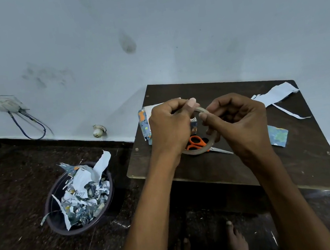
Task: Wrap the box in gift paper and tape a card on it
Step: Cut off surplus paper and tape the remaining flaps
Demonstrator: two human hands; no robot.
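Both my hands up over table, on tape roll. Left hand curled, thumb and fingers pinching roll's top. Right hand gripping roll's right side. Scissors on table beneath roll. Wrapped box behind left hand, mostly hidden. Paper scrap just right of right hand.

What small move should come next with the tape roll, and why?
Probably peel a short strip free. Both hands hold the tape roll above the table: the left hand pinches at its top edge, the right hand grips its side. The wrapped box lies just behind, and the scissors beneath can cut it.
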